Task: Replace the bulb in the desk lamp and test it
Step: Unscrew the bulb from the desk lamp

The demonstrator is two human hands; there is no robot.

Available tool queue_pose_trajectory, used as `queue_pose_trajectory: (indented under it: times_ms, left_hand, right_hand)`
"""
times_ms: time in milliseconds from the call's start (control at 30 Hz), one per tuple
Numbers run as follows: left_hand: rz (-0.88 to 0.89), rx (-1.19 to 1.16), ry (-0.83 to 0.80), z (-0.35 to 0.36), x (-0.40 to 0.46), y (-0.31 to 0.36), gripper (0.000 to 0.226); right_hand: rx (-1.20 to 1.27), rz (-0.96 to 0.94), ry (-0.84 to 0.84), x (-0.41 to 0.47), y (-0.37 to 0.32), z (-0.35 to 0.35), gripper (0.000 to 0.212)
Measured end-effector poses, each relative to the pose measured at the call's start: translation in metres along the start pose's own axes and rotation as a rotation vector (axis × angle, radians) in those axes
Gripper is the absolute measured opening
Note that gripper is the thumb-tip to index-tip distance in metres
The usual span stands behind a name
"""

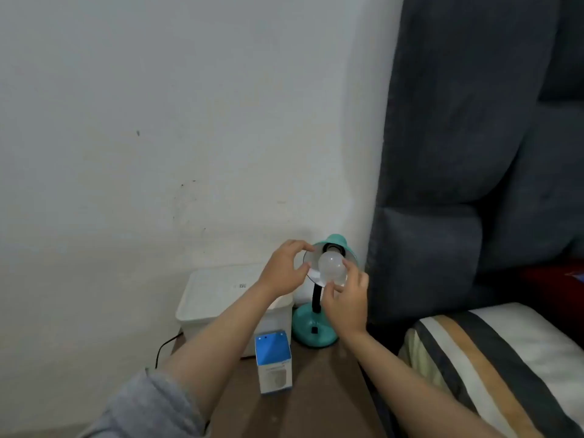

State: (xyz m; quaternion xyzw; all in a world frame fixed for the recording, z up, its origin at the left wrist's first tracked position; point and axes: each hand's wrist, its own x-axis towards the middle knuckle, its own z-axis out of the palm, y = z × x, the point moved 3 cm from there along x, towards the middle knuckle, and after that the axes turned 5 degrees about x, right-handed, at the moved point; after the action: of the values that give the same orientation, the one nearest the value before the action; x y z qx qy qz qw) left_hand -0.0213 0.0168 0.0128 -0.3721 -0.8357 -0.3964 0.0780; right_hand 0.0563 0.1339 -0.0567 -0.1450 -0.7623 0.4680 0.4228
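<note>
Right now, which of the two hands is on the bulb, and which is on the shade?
The right hand pinches the bulb with its fingertips. The left hand holds the rim of the teal lamp shade, steadying it.

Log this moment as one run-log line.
left hand: grips lamp shade rim | right hand: pinches bulb at socket | bulb box: upright on table

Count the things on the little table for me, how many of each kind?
Lamps: 1, teal desk lamp
Bulbs: 1, bulb in the lamp
Boxes: 2, white box, blue and white carton
Total: 4
</note>
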Motion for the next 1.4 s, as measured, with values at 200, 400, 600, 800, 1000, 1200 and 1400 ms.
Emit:
queue_pose_trajectory:
  times_ms: [200,400,600,800,1000,1200,1400]
  left_hand:
    - [-0.005,-0.029,-0.008,0.01,0.022,-0.009,0.028]
    - [0.022,-0.029,0.06,0.012,0.036,-0.012,0.025]
    - [0.017,-0.027,0.058,0.012,0.037,-0.013,0.026]
    - [-0.042,-0.084,0.052,0.011,0.039,-0.013,0.025]
    - [-0.062,-0.073,0.017,0.01,0.039,-0.011,0.024]
    - [-0.065,-0.043,0.005,0.013,0.039,-0.009,0.027]
    - [-0.077,-0.039,0.018,0.012,0.037,-0.009,0.027]
  right_hand:
    - [-0.019,-0.07,0.055,0.007,0.007,0.014,0.05]
    - [-0.039,-0.064,0.185,0.01,0.007,0.022,0.047]
    - [0.035,-0.029,0.245,0.018,0.006,0.019,0.038]
    - [0.062,-0.041,0.217,0.021,0.005,0.018,0.034]
    - [-0.031,-0.119,0.197,0.019,-0.001,0.019,0.035]
    - [0.05,-0.014,0.265,0.012,-0.004,0.012,0.057]
    - [0.031,0.05,0.221,0.012,0.001,0.014,0.043]
